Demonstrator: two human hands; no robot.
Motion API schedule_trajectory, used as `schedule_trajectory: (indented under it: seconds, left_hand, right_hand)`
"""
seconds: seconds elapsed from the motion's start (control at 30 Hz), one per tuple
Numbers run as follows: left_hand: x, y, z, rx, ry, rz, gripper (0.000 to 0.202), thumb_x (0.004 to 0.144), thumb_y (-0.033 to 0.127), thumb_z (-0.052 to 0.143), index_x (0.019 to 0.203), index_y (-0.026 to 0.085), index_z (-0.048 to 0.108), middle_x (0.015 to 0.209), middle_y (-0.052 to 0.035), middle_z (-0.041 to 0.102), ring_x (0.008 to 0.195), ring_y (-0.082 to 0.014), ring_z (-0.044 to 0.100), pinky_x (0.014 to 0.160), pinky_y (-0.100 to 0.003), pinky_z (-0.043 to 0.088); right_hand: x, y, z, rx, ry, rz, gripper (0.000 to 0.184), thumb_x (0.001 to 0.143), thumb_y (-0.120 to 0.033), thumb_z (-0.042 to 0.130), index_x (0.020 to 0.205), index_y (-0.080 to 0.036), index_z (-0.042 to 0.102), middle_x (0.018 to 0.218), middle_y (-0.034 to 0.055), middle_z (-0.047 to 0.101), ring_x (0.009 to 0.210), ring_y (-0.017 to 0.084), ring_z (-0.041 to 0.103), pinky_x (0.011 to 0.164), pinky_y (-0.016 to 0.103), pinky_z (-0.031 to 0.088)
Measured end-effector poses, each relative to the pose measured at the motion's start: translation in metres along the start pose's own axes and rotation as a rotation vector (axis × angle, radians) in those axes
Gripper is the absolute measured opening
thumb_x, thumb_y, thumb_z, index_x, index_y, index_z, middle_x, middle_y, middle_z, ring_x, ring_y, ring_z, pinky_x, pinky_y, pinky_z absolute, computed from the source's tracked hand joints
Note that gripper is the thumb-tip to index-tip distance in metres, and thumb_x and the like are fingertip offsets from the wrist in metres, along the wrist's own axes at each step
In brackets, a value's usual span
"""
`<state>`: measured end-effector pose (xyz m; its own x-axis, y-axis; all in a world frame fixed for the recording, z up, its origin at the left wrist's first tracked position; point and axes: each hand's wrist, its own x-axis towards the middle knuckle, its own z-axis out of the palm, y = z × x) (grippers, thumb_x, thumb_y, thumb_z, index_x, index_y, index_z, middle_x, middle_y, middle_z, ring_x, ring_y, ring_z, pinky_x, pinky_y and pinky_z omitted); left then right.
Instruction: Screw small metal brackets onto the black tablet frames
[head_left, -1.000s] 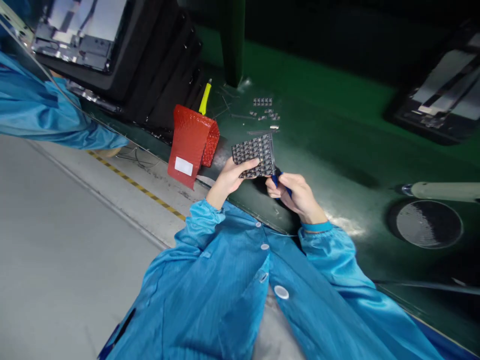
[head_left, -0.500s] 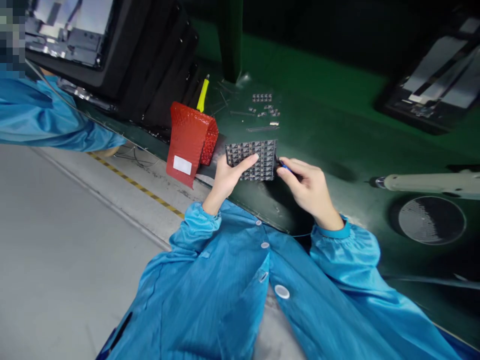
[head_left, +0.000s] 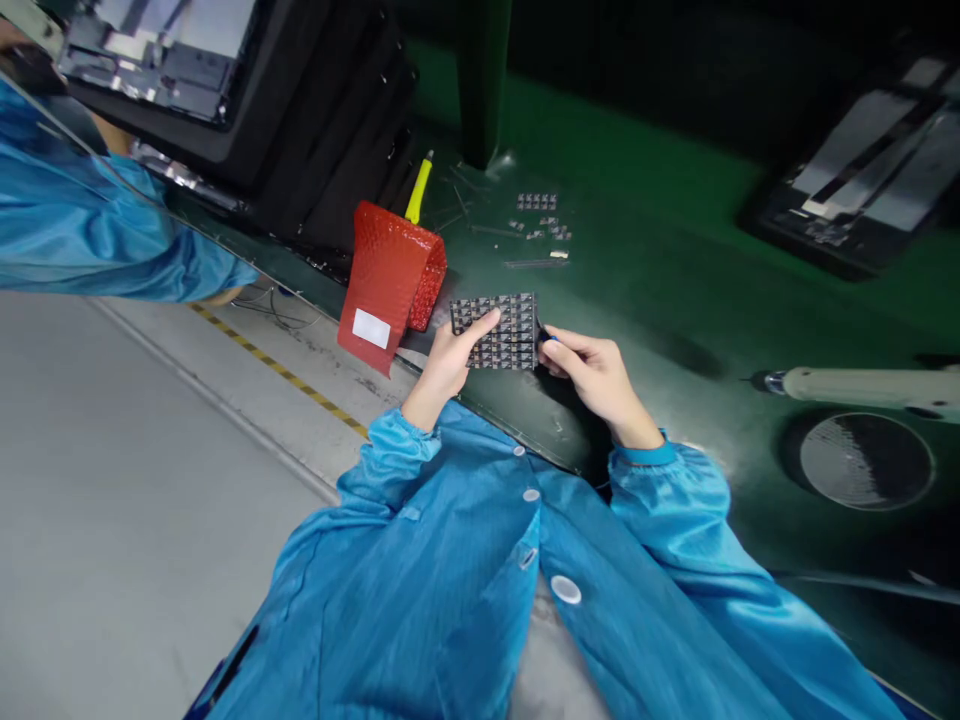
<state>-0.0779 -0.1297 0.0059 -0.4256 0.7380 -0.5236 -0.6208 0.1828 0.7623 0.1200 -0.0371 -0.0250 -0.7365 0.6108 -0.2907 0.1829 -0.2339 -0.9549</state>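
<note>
A circuit board panel [head_left: 511, 335], dark and covered with rows of small identical boards, is gripped at its left side by my left hand [head_left: 448, 358], thumb lying across the top face. At the panel's right edge, my right hand [head_left: 596, 378] is closed on a small dark tool with a blue part [head_left: 548, 338]. The tool's tip meets or nearly meets that edge; most of the tool is hidden in my fingers. Beyond the panel, a small strip of board pieces [head_left: 537, 201] and several loose pieces [head_left: 556, 230] lie on the green bench [head_left: 637, 290].
To the left stand a red bubble-wrap pouch [head_left: 375, 285] and a yellow-handled tool [head_left: 420, 188], beside stacked black trays [head_left: 300, 130]. An electric screwdriver [head_left: 862, 387] and a round mesh-topped object [head_left: 866, 460] are at right. Another person's blue sleeve [head_left: 90, 230] shows at far left.
My right hand and the tool have shifted slightly left and down along with the panel's right edge. My left hand still grips the panel. The whole view has shifted a little.
</note>
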Motion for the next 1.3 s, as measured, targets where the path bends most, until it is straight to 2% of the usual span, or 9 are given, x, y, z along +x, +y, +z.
schedule_trajectory:
  seconds: [0.3, 0.47, 0.57, 0.77, 0.9, 0.97, 1.07, 1.17, 1.3]
  left_hand:
    - [-0.013, 0.003, -0.013, 0.061, 0.01, 0.068, 0.044, 0.081, 0.047, 0.102, 0.113, 0.02, 0.086, 0.129, -0.007, 0.087, 0.134, -0.0331, 0.078, 0.125, -0.048, 0.057]
    - [-0.003, -0.009, -0.012, 0.016, -0.097, -0.103, 0.049, 0.08, 0.06, 0.096, 0.096, 0.015, 0.084, 0.109, -0.0187, 0.088, 0.12, -0.0417, 0.083, 0.109, -0.055, 0.067]
    - [0.002, -0.019, -0.013, 0.019, -0.029, -0.049, 0.054, 0.088, 0.066, 0.088, 0.108, 0.016, 0.082, 0.114, -0.0193, 0.086, 0.121, -0.0393, 0.083, 0.109, -0.054, 0.067]
    - [0.0, -0.026, -0.028, 0.25, 0.21, 0.286, 0.06, 0.1, 0.066, 0.076, 0.136, 0.018, 0.07, 0.151, -0.0177, 0.074, 0.148, -0.0321, 0.068, 0.13, -0.048, 0.05]
    - [-0.023, -0.016, -0.033, 0.579, 0.285, 0.395, 0.066, 0.096, 0.047, 0.085, 0.149, 0.014, 0.064, 0.166, -0.0262, 0.055, 0.167, -0.0435, 0.044, 0.141, -0.06, 0.032]
    - [-0.034, -0.01, -0.036, 0.763, 0.346, 0.426, 0.07, 0.097, 0.04, 0.083, 0.157, 0.012, 0.059, 0.168, -0.0285, 0.049, 0.17, -0.0476, 0.037, 0.143, -0.065, 0.024]
    - [-0.035, -0.001, -0.044, 0.959, 0.387, 0.454, 0.062, 0.106, 0.032, 0.069, 0.164, 0.012, 0.055, 0.171, -0.028, 0.047, 0.17, -0.0435, 0.039, 0.144, -0.061, 0.024]
    - [-0.019, 0.007, -0.057, 1.036, 0.415, 0.463, 0.058, 0.11, 0.028, 0.063, 0.165, 0.013, 0.054, 0.176, -0.0255, 0.047, 0.173, -0.0378, 0.037, 0.145, -0.054, 0.023]
    - [0.003, 0.022, -0.078, 1.087, 0.515, 0.412, 0.058, 0.102, 0.035, 0.081, 0.15, 0.008, 0.064, 0.151, -0.0324, 0.068, 0.16, -0.0496, 0.052, 0.138, -0.064, 0.031]
  right_hand:
    - [0.001, -0.019, 0.001, -0.114, 0.053, -0.031, 0.055, 0.107, -0.056, 0.065, 0.132, -0.008, 0.067, 0.125, 0.0112, 0.066, 0.123, 0.012, 0.064, 0.114, 0.032, 0.063]
    - [0.008, 0.001, 0.011, 0.028, -0.023, 0.032, 0.059, 0.109, -0.06, 0.061, 0.137, -0.008, 0.064, 0.126, 0.0122, 0.065, 0.122, 0.012, 0.064, 0.112, 0.032, 0.064]
    - [0.019, 0.004, 0.013, 0.054, 0.014, 0.015, 0.059, 0.109, -0.06, 0.061, 0.138, -0.008, 0.064, 0.128, 0.0124, 0.065, 0.123, 0.012, 0.064, 0.113, 0.033, 0.064]
    - [0.099, -0.031, 0.011, -0.069, 0.211, -0.052, 0.058, 0.109, -0.061, 0.061, 0.13, -0.007, 0.066, 0.12, 0.0108, 0.066, 0.117, 0.01, 0.064, 0.108, 0.03, 0.064]
    - [0.174, -0.058, 0.032, -0.168, 0.29, -0.121, 0.055, 0.107, -0.053, 0.066, 0.138, -0.008, 0.065, 0.135, 0.013, 0.064, 0.134, 0.015, 0.062, 0.123, 0.038, 0.061]
    - [0.191, -0.063, 0.043, -0.176, 0.323, -0.14, 0.056, 0.107, -0.052, 0.066, 0.143, -0.009, 0.064, 0.14, 0.0139, 0.063, 0.139, 0.017, 0.061, 0.126, 0.041, 0.059]
    - [0.175, -0.053, 0.055, -0.154, 0.286, -0.132, 0.06, 0.108, -0.055, 0.063, 0.147, -0.009, 0.062, 0.135, 0.0133, 0.064, 0.131, 0.015, 0.063, 0.121, 0.039, 0.062]
    - [0.126, -0.031, 0.064, -0.126, 0.158, -0.087, 0.06, 0.108, -0.057, 0.063, 0.143, -0.008, 0.063, 0.128, 0.0121, 0.066, 0.122, 0.012, 0.065, 0.114, 0.034, 0.064]
    - [0.065, -0.005, 0.074, -0.082, 0.048, -0.047, 0.059, 0.108, -0.057, 0.064, 0.141, -0.008, 0.063, 0.132, 0.013, 0.064, 0.128, 0.014, 0.064, 0.116, 0.035, 0.063]
